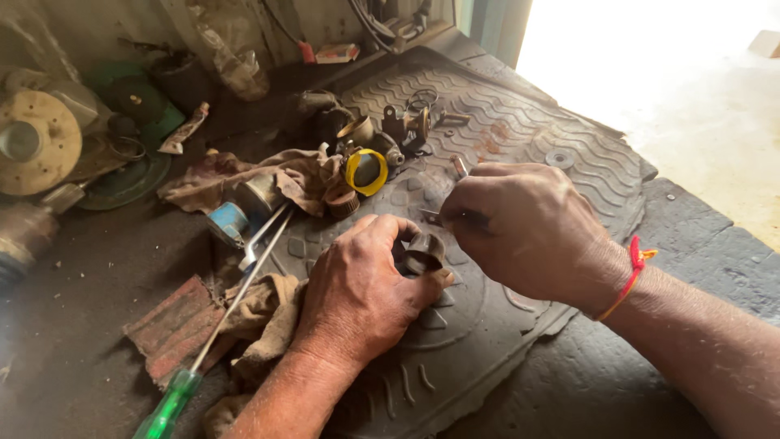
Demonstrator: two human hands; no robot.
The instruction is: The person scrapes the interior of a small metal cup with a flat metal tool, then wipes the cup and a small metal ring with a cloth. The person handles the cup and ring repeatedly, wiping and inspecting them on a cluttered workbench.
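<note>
The left hand [357, 289] is closed around a small dark cylindrical metal part [424, 252], gripping it between thumb and fingers just above the grey rubber floor mat [520, 138] that serves as the work surface. The part sits at mid-scene, near the viewer, between the two hands. Its open end appears to face up and right, toward the other hand; its long axis is too short and too covered to read with confidence. Judged from the grip, the hold steadies the part and presents its opening to the tool.

The right hand [524, 228], with a red thread [634, 272] at the wrist, is pinched shut on a thin metal tool [435, 218]. The tool's long axis runs roughly left to right, tip pointing left at the part; whether the tip touches cannot be determined.

Left of the hands, a long screwdriver with a green handle [171, 406] lies diagonally, shaft pointing far-right, across brown rags [260, 313]. Farther away are a yellow ring [366, 171], a blue-capped cylinder [229, 221] and small carburettor-like metal pieces [406, 126]. A round tan disc [36, 142] lies at far left.
</note>
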